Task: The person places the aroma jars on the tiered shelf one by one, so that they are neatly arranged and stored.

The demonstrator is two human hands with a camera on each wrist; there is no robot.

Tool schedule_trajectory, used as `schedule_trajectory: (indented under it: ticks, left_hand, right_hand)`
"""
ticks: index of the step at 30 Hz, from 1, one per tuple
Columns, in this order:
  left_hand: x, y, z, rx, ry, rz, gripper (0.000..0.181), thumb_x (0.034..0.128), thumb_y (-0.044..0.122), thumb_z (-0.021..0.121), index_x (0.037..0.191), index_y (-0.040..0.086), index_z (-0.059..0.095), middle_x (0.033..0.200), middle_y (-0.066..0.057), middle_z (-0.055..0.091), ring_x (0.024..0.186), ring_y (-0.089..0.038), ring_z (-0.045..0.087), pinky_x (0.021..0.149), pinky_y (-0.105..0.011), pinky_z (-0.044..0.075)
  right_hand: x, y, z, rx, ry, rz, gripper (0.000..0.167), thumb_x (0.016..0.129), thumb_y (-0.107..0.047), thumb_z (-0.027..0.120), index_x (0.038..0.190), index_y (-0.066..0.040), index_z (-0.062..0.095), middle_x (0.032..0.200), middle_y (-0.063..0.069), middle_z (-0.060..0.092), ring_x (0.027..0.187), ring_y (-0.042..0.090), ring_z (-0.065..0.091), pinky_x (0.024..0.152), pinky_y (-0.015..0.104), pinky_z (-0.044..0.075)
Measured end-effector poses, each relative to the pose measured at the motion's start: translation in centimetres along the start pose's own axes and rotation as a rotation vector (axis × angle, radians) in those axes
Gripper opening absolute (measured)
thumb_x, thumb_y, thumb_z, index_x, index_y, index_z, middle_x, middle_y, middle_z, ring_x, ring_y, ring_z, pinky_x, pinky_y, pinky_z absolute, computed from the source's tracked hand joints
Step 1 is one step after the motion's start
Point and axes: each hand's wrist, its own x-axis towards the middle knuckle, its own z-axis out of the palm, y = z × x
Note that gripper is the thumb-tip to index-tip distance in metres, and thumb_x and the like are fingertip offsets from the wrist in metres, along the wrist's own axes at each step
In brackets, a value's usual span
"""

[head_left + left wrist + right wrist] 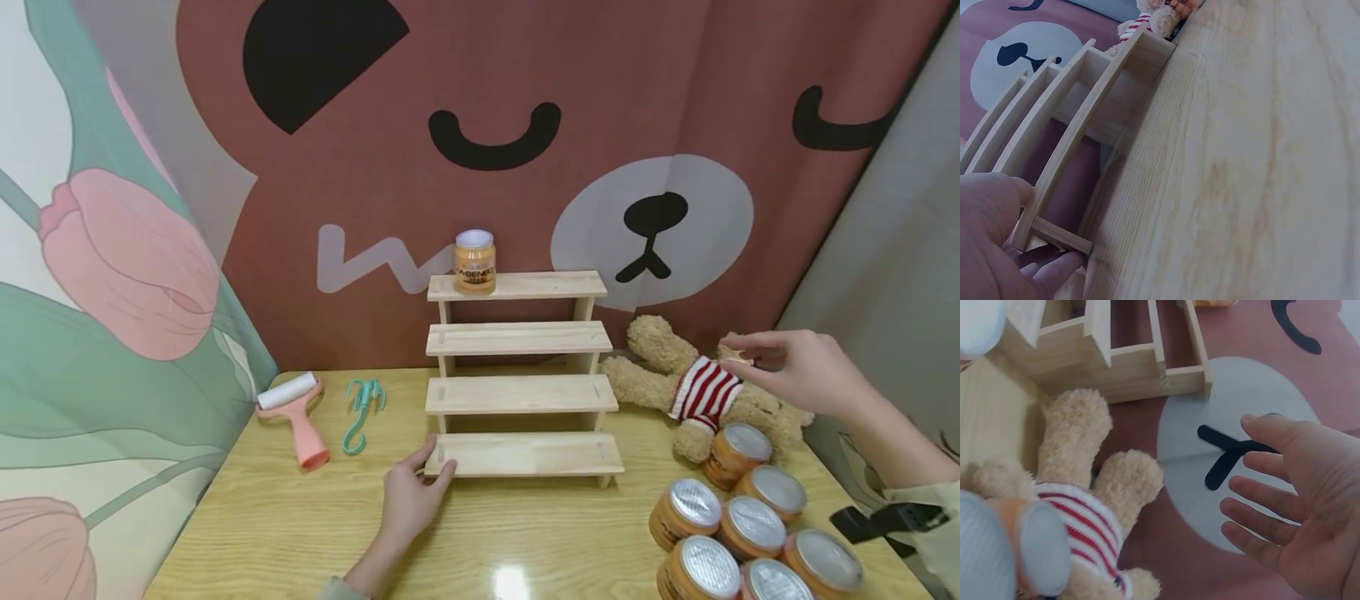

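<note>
A wooden stepped shelf (525, 457) with several tiers stands on the table against the curtain. My left hand (414, 492) grips the left end of its lowest tier; in the left wrist view the left hand (997, 244) has its thumb over the board and its fingers at the side leg. One orange jar (476, 265) with a pale lid sits at the left of the top tier. My right hand (806, 371) hovers over the teddy bear (708, 392), holding nothing; the right wrist view shows the right hand (1297, 500) with its fingers spread apart.
Several orange jars with silvery lids (757, 525) are grouped at the table's right front, one touching the bear. To the left lie a pink-handled roller (303, 429) and a teal hook (363, 412). A bear-print curtain (360, 183) hangs behind.
</note>
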Motion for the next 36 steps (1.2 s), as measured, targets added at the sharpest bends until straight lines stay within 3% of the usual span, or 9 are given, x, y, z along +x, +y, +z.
schedule_trajectory:
  ticks: [2, 8, 14, 17, 26, 36]
  left_hand:
    - [0.0, -0.1, 0.0, -0.002, -0.001, -0.002, 0.056, 0.0956, 0.021, 0.082, 0.141, -0.005, 0.063, 0.144, -0.023, 0.064, 0.127, -0.041, 0.069, 0.095, -0.045, 0.064]
    - [0.0, -0.1, 0.1, -0.020, 0.000, 0.000, 0.057, 0.0959, 0.021, 0.082, 0.142, -0.006, 0.062, 0.143, -0.023, 0.065, 0.127, -0.040, 0.069, 0.094, -0.043, 0.064]
    - [-0.2, -0.2, 0.0, -0.029, 0.004, 0.007, 0.057, 0.0955, 0.020, 0.082, 0.141, -0.007, 0.062, 0.144, -0.023, 0.064, 0.128, -0.041, 0.068, 0.095, -0.044, 0.063]
    - [-0.3, -0.2, 0.0, -0.020, -0.004, 0.005, 0.057, 0.0956, 0.020, 0.082, 0.141, -0.006, 0.062, 0.145, -0.023, 0.063, 0.128, -0.043, 0.067, 0.095, -0.046, 0.063]
    - [-0.1, 0.1, 0.1, -0.025, -0.003, -0.003, 0.057, 0.0967, 0.020, 0.081, 0.143, -0.007, 0.061, 0.144, -0.023, 0.064, 0.129, -0.041, 0.067, 0.096, -0.047, 0.063]
    - [-0.1, -0.4, 0.2, -0.020, 0.010, -0.008, 0.058, 0.0960, 0.021, 0.082, 0.143, -0.005, 0.062, 0.142, -0.023, 0.066, 0.124, -0.037, 0.071, 0.086, -0.037, 0.067]
  right_hand:
    - [-0.6, 0.5, 0.3, 0.009, -0.010, 0.010, 0.043, 0.094, -0.037, 0.084, 0.126, -0.008, 0.079, 0.119, 0.027, 0.077, 0.084, 0.021, 0.080, 0.063, 0.035, 0.062]
    - [-1.8, 1.5, 1.4, 0.031, -0.032, 0.033, 0.042, 0.095, -0.038, 0.082, 0.127, -0.011, 0.078, 0.112, 0.022, 0.080, 0.076, -0.006, 0.071, 0.058, 0.024, 0.055]
    - [-2.5, 2.2, 2.8, 0.055, -0.079, 0.069, 0.052, 0.095, -0.040, 0.081, 0.129, -0.001, 0.075, 0.108, 0.025, 0.079, 0.081, 0.026, 0.079, 0.057, 0.026, 0.058]
    - [-3.1, 2.6, 3.4, 0.057, -0.109, 0.073, 0.053, 0.096, -0.040, 0.081, 0.128, 0.002, 0.074, 0.107, 0.025, 0.079, 0.082, 0.032, 0.079, 0.057, 0.030, 0.060]
    - [-4.4, 3.2, 4.8, 0.027, -0.112, 0.047, 0.049, 0.091, -0.037, 0.086, 0.124, -0.002, 0.078, 0.106, 0.023, 0.080, 0.082, 0.028, 0.076, 0.052, 0.023, 0.050]
    - [-5.2, 3.7, 6.2, 0.007, -0.141, -0.017, 0.048, 0.086, -0.043, 0.089, 0.117, -0.008, 0.081, 0.108, 0.012, 0.081, 0.084, 0.021, 0.076, 0.059, 0.024, 0.051]
